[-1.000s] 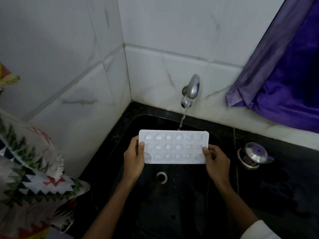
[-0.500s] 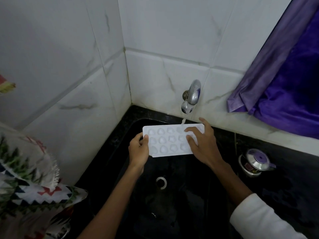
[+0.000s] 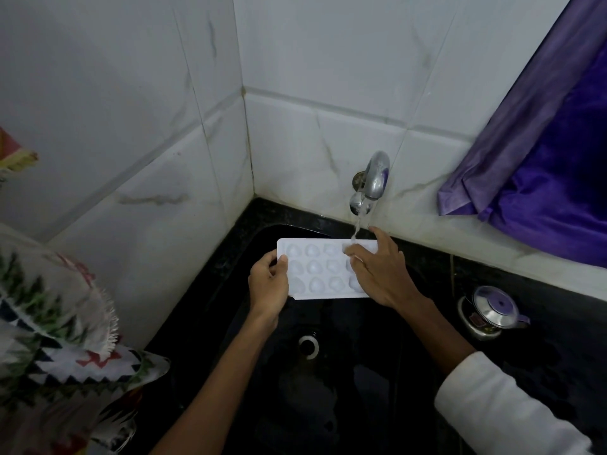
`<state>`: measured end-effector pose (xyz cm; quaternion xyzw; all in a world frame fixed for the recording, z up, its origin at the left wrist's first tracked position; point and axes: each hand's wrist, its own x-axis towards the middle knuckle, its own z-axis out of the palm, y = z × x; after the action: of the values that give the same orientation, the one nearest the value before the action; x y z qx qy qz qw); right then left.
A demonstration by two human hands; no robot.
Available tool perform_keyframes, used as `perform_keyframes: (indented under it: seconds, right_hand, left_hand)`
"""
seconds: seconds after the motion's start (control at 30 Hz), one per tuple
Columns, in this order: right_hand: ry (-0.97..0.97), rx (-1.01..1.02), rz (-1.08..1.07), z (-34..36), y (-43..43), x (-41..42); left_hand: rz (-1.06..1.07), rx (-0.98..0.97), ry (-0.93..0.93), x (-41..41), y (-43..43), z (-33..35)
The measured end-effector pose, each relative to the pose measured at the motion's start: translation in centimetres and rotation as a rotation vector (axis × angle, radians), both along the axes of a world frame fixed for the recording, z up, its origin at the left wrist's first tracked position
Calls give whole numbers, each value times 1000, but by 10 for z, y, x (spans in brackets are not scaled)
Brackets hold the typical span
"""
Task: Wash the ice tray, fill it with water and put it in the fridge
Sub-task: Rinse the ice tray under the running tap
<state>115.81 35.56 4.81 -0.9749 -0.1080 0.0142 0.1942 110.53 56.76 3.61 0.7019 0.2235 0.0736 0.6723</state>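
Note:
A white ice tray [image 3: 317, 269] with rows of small moulds is held level over the black sink [image 3: 328, 372], under the metal tap [image 3: 374, 178]. Water runs from the tap onto the tray's far right part. My left hand [image 3: 267, 285] grips the tray's left end, thumb on top. My right hand [image 3: 377, 274] lies flat on the tray's right half, fingers spread and straight, touching the moulds where the water lands. It hides the right end of the tray.
White marble-look tiles form the corner behind the sink. A purple curtain [image 3: 542, 165] hangs at the right. A small steel pot with a lid [image 3: 489, 310] stands on the black counter at the right. Patterned cloth [image 3: 49, 323] hangs at the left. The drain [image 3: 308, 346] is below the tray.
My right hand let go of the tray's right edge and moved on top of it. The tray rose closer to the tap, into the stream.

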Motion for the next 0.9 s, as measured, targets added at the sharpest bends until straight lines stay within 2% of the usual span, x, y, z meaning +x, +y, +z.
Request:
perform_keyframes:
  seconds: [0.4,0.53,0.73,0.9]
  right_hand:
    - [-10,0,-14,2,6,0]
    - [-90,-37,37,-1,8,1]
    - [-213,289,48,4,2,12]
    - [-272,224,143,2,-6,10]
  left_hand:
    - [18,-29,0,-6,2,2]
    - [48,-53,3,-6,4,3]
    - [69,-64,12,3,9,4]
    - [67,-91,6,8,5,6]
